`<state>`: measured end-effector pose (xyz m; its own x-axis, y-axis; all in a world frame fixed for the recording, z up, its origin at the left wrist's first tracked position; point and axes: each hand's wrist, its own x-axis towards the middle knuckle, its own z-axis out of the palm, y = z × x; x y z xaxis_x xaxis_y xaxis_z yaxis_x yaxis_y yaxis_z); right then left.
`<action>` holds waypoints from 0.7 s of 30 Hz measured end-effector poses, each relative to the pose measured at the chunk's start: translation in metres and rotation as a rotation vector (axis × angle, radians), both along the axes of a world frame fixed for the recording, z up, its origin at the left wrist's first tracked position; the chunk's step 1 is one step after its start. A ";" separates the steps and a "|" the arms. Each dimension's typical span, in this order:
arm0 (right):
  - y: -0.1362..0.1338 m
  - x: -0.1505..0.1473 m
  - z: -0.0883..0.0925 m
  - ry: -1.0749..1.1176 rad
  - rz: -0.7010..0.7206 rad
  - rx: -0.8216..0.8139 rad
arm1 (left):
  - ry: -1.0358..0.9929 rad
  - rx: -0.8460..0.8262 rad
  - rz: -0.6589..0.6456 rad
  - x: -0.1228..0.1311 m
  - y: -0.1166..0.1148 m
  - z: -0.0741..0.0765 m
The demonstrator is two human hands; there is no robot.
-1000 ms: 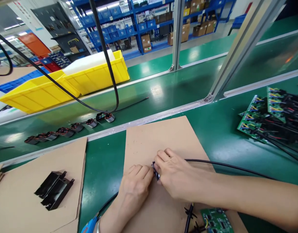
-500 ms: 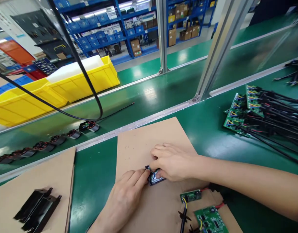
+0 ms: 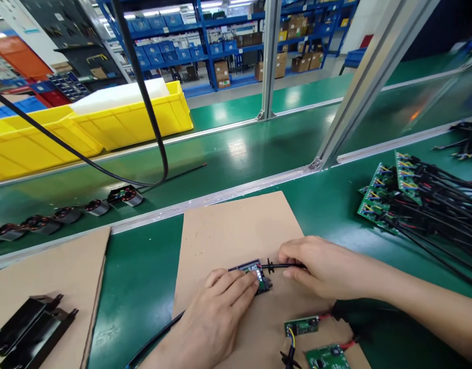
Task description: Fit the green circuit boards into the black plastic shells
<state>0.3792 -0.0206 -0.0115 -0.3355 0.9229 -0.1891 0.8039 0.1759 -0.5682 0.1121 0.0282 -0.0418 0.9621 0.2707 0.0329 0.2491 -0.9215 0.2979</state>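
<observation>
Lays L hand (image 3: 222, 302) over green PCB (image 3: 261, 283) in shallow black rectangular case (image 3: 244, 266), lower ctr of frame, prob. to steady it (can't tell if gripping), & pinches thin black cable (image 3: 284, 265) in near-closed R hand (image 3: 316, 269), prob. to aim it.

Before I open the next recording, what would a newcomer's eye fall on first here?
Probably the yellow bins at the upper left, large and bright. Next, near the centre, the left-hand grip rests on a partly covered circuit board above a cardboard sheet, while the right-hand grip pinches a black cable at the board's right side. At the far right, a pile of green circuit boards trails black leads.
</observation>
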 end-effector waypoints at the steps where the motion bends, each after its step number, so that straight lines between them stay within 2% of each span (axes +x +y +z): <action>1: -0.001 0.000 -0.001 -0.004 -0.006 -0.003 | -0.001 0.025 0.003 -0.001 0.000 -0.005; 4: -0.002 -0.007 -0.005 0.005 -0.011 0.006 | 0.008 0.039 0.027 -0.005 -0.003 -0.013; 9: 0.001 -0.027 -0.005 -0.084 0.048 0.044 | -0.029 0.025 0.043 -0.009 -0.009 -0.015; 11: 0.005 -0.035 -0.002 -0.085 0.073 0.010 | -0.049 0.028 0.042 -0.008 -0.010 -0.017; 13: 0.011 -0.041 0.002 -0.042 0.080 -0.100 | -0.069 0.031 0.036 -0.008 -0.011 -0.017; 18: 0.034 -0.046 0.005 0.071 0.135 -0.531 | -0.064 0.039 0.020 -0.008 -0.013 -0.015; 21: 0.046 -0.045 0.004 0.032 0.154 -0.670 | -0.028 0.005 0.040 -0.009 -0.014 -0.014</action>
<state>0.3339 0.0253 -0.0072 -0.4684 0.5513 -0.6904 0.7789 -0.1111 -0.6172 0.1027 0.0147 -0.0559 0.9493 0.3084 0.0616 0.2770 -0.9126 0.3007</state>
